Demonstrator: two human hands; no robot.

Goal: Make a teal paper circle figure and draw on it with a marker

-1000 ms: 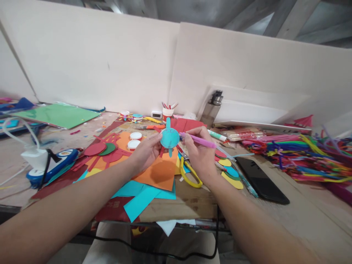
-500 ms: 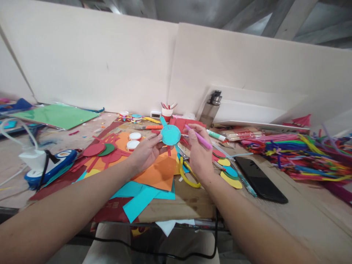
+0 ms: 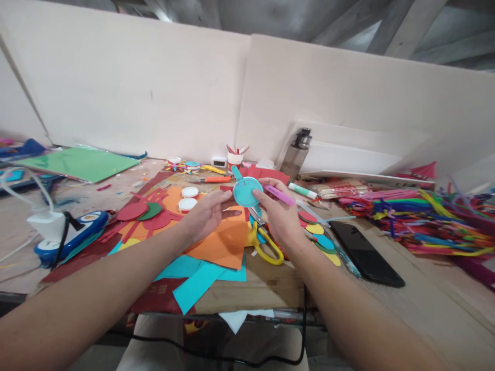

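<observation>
My right hand [image 3: 279,215] is closed: its thumb and fingers pinch a teal paper disc with strips [image 3: 246,191], held up over the table, and a pink pen [image 3: 279,195] lies across the same fingers. My left hand [image 3: 204,214] is just left of the disc with its fingers stretched out; the fingertips reach toward the disc's lower edge and hold nothing. Under both hands lie an orange paper sheet [image 3: 221,241] and yellow-handled scissors [image 3: 268,246].
Red, green and yellow paper circles [image 3: 139,210], two white lids [image 3: 189,197], teal sheets [image 3: 197,278], a black phone [image 3: 367,252], a pile of coloured pipe cleaners [image 3: 425,221], a glue stick [image 3: 303,190], a water bottle [image 3: 297,153], a pen cup [image 3: 234,157], a blue device [image 3: 71,234].
The teal disc has passed from my left hand to my right, which now pinches it while keeping the pen. My left hand has opened and dropped slightly.
</observation>
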